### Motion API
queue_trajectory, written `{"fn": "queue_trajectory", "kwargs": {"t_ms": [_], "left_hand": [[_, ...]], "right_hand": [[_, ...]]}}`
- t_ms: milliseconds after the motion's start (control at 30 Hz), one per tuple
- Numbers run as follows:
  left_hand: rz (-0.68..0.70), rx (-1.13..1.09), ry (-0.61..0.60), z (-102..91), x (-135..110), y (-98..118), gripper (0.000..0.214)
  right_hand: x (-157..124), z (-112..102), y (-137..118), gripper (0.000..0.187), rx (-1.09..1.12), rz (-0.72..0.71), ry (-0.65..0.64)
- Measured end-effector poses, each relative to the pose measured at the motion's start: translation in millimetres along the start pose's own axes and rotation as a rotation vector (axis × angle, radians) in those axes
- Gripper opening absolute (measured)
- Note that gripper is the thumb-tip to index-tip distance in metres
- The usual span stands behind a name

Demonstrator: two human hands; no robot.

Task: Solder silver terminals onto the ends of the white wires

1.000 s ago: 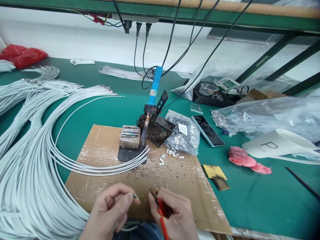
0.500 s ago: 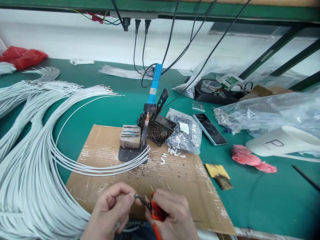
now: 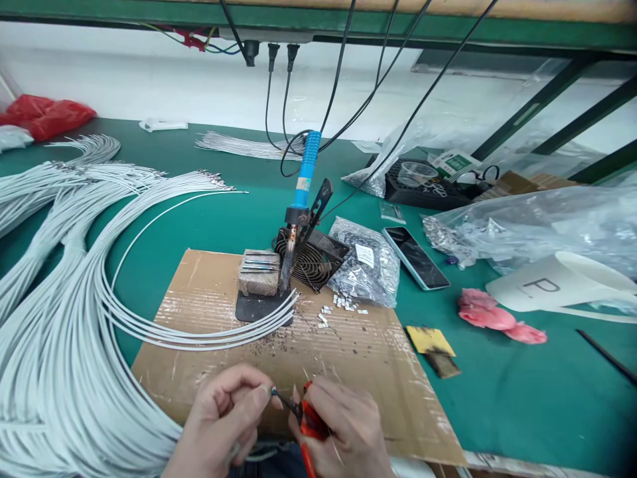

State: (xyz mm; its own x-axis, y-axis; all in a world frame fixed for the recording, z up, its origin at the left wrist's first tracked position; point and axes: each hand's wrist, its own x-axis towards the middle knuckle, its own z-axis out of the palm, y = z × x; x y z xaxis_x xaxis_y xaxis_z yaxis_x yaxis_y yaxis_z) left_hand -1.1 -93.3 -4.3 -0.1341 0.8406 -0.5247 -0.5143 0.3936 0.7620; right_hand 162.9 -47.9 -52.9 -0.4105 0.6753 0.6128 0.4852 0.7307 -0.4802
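At the bottom edge, over a sheet of cardboard (image 3: 348,358), both my hands work close together. My left hand (image 3: 221,425) is closed in a pinch on the tip of a white wire (image 3: 271,391). My right hand (image 3: 343,431) is closed round red-handled pliers (image 3: 304,419), whose dark jaws touch that wire tip. Beyond them a blue-handled soldering iron (image 3: 303,182) stands tilted in its stand, beside a brownish block (image 3: 259,272) and a small black fan (image 3: 311,259).
Bundles of white wires (image 3: 64,279) curve over the green table at left. A bag of small metal parts (image 3: 368,265), a phone (image 3: 415,249), pink rag (image 3: 492,322), white paper cup (image 3: 562,282) and plastic bags (image 3: 537,226) lie at right. Black cables hang from above.
My right hand turned the pliers so that their jaws came left and met the wire tip held in my left hand. The view shifted slightly.
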Motion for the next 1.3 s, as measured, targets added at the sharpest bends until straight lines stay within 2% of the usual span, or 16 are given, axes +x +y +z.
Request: {"fn": "queue_trajectory", "kwargs": {"t_ms": [100,200,333,400,533,633,833,1300], "left_hand": [[0.015,-0.011,0.039,3.9,0,-2,0.049],[0.024,-0.036,0.047,4.6,-1,-2,0.049],[0.018,-0.052,0.053,-1.1,-2,1,0.046],[0.011,-0.053,0.055,-3.1,-2,2,0.046],[0.032,-0.022,0.035,-2.2,0,1,0.047],[0.031,-0.004,0.026,-1.9,0,1,0.045],[0.023,-0.006,-0.005,-3.6,0,1,0.047],[-0.024,-0.005,-0.01,-3.8,-3,4,0.048]], "right_hand": [[-5,11,-6,0.033,0.018,0.044,0.093],[-7,15,-4,0.039,0.065,0.156,0.181],[-7,0,11,0.05,0.104,0.341,0.265],[-6,-7,15,0.048,0.102,0.364,0.212],[-4,-7,6,0.042,0.107,0.252,0.007],[0,-2,-2,0.037,0.095,0.154,-0.072],[5,-3,-2,0.032,0.024,0.063,-0.089],[10,-12,-1,0.033,-0.063,-0.045,-0.11]]}}
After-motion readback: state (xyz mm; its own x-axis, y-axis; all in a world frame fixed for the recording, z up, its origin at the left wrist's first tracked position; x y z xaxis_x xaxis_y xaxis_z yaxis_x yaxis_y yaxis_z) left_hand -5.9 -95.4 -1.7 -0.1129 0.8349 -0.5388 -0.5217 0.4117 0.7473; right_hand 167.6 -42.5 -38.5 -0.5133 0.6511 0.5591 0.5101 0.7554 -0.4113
